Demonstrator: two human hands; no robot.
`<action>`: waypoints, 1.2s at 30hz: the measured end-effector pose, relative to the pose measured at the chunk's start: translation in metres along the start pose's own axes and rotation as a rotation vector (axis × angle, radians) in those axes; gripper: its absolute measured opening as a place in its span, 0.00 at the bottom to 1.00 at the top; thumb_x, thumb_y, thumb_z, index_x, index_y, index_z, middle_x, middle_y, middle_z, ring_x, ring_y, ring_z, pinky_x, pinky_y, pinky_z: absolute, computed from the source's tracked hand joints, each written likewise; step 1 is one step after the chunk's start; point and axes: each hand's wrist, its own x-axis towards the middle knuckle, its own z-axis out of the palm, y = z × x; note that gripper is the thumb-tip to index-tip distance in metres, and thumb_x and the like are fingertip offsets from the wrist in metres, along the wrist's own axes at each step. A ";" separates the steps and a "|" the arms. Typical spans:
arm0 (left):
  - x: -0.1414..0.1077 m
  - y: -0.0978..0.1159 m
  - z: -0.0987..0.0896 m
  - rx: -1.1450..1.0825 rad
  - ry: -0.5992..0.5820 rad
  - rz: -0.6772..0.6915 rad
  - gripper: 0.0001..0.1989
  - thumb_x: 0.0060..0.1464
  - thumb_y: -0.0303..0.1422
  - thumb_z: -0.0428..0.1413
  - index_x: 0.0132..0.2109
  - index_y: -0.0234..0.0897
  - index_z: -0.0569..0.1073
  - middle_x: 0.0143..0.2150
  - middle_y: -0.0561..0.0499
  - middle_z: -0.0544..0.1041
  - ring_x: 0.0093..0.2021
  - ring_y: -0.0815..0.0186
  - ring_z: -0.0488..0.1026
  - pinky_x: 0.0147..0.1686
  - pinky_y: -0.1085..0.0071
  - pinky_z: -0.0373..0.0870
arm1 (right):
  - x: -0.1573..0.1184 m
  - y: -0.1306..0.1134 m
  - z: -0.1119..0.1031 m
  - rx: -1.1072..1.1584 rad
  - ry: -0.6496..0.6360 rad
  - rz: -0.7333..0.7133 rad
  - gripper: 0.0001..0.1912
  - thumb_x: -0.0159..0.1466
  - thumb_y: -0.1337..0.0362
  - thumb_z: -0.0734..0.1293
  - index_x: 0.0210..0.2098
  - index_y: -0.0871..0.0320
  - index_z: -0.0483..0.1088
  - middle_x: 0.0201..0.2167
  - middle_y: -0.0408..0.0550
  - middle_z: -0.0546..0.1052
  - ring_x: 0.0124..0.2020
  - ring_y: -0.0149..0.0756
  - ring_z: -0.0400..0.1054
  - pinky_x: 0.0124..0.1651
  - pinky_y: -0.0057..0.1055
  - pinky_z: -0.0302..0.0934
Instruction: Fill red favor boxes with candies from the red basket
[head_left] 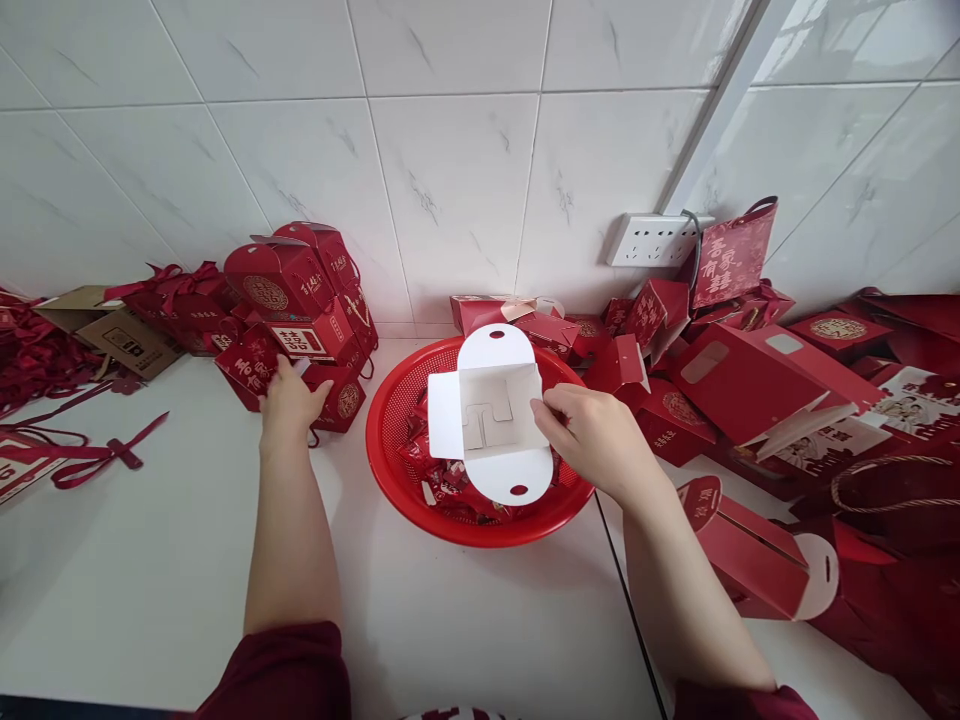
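An open box (486,415) with a white inside and rounded flaps spread out stands over a red plastic basket (390,470). Red wrapped packets (422,455) lie in the basket, partly hidden under the box. My right hand (592,430) pinches the box's right wall. On the left, my left hand (289,405) reaches to a small red box with white writing (250,368), at the front of a stack of closed red boxes (285,285). The thumb is spread from the fingers, which touch that small box.
Many red boxes (757,380) crowd the right side, below a white power strip (649,240) on the tiled wall. A brown cardboard box (124,335) and red ribbons (116,452) lie at the left. A dark cable (626,590) crosses the white table (472,620).
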 end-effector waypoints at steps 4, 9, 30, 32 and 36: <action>0.008 -0.005 0.014 0.021 -0.180 0.013 0.42 0.62 0.48 0.46 0.73 0.20 0.51 0.74 0.29 0.49 0.75 0.42 0.44 0.69 0.46 0.49 | 0.001 0.000 0.002 -0.005 -0.010 -0.006 0.21 0.70 0.61 0.58 0.23 0.56 0.46 0.20 0.39 0.58 0.21 0.28 0.46 0.25 0.30 0.41; 0.009 -0.005 0.017 0.053 -0.257 0.013 0.44 0.60 0.47 0.48 0.74 0.23 0.46 0.76 0.32 0.40 0.76 0.42 0.36 0.70 0.45 0.45 | 0.000 0.001 0.003 -0.006 -0.017 -0.004 0.21 0.71 0.60 0.57 0.23 0.56 0.46 0.20 0.39 0.57 0.21 0.28 0.46 0.25 0.30 0.41; -0.012 0.024 0.016 0.085 -0.058 -0.123 0.39 0.58 0.46 0.49 0.71 0.28 0.58 0.67 0.24 0.56 0.69 0.33 0.50 0.63 0.28 0.45 | 0.000 0.000 0.007 -0.015 -0.037 -0.043 0.20 0.71 0.60 0.57 0.23 0.56 0.48 0.20 0.40 0.59 0.21 0.28 0.48 0.26 0.30 0.42; -0.008 0.016 0.012 0.071 -0.110 -0.119 0.38 0.54 0.43 0.54 0.70 0.38 0.62 0.68 0.28 0.56 0.69 0.33 0.52 0.62 0.31 0.51 | 0.001 0.000 0.008 -0.018 -0.041 -0.042 0.20 0.71 0.60 0.57 0.23 0.56 0.48 0.20 0.40 0.59 0.21 0.28 0.48 0.26 0.30 0.42; 0.002 -0.004 0.006 0.032 -0.182 -0.084 0.39 0.50 0.37 0.58 0.70 0.48 0.63 0.73 0.35 0.49 0.71 0.34 0.50 0.65 0.42 0.56 | 0.001 0.000 0.009 -0.024 -0.048 -0.038 0.20 0.71 0.60 0.57 0.23 0.56 0.48 0.21 0.40 0.59 0.21 0.28 0.48 0.26 0.30 0.42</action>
